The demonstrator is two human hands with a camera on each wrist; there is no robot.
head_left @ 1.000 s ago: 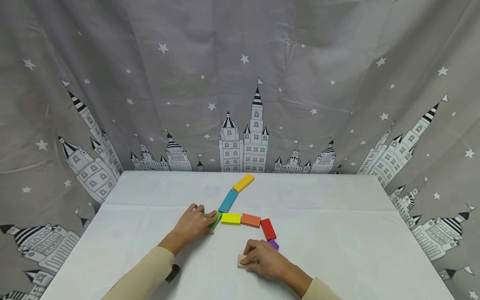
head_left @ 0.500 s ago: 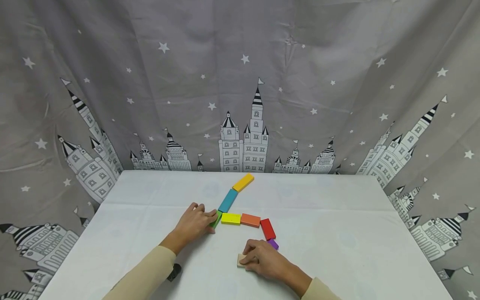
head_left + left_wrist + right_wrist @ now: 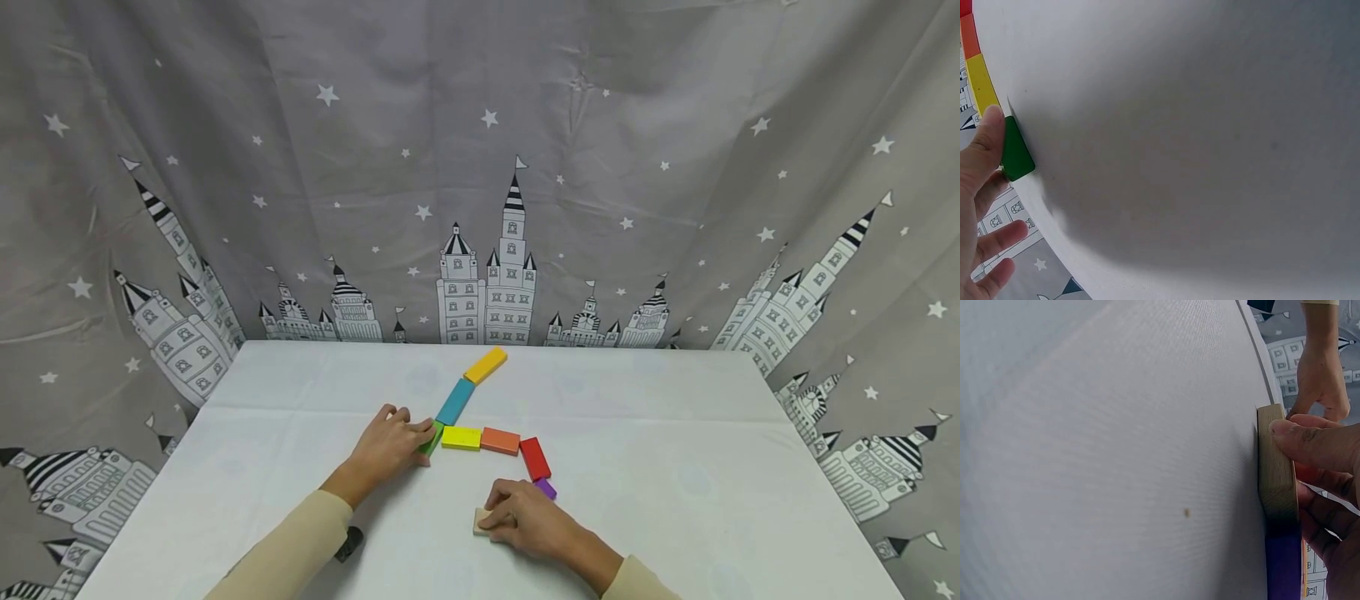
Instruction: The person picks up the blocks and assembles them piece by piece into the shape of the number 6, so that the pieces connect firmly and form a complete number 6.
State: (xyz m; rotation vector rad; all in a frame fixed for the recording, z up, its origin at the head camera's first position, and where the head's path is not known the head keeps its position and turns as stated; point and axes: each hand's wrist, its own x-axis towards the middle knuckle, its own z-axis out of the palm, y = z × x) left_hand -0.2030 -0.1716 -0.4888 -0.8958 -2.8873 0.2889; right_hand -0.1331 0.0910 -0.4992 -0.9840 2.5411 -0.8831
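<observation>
My left hand [image 3: 386,447] pinches a green block [image 3: 431,443] between thumb and fingers; its other fingers are spread in the left wrist view. The green block lies at the lower end of a blue block [image 3: 456,402] and beside a yellow block [image 3: 461,437]. My right hand [image 3: 527,518] grips a plain wooden block [image 3: 1275,465] on the table. That block's end meets a purple block [image 3: 1284,565], which is partly hidden by the right hand in the head view. An orange block [image 3: 500,441] and a red block [image 3: 535,458] link yellow to purple in a curve.
A golden-yellow block [image 3: 486,365] extends the blue one toward the table's back edge. A black device [image 3: 349,544] sits by the left sleeve. The table [image 3: 675,467] has a white cover, and a grey castle-print curtain [image 3: 480,183] hangs behind.
</observation>
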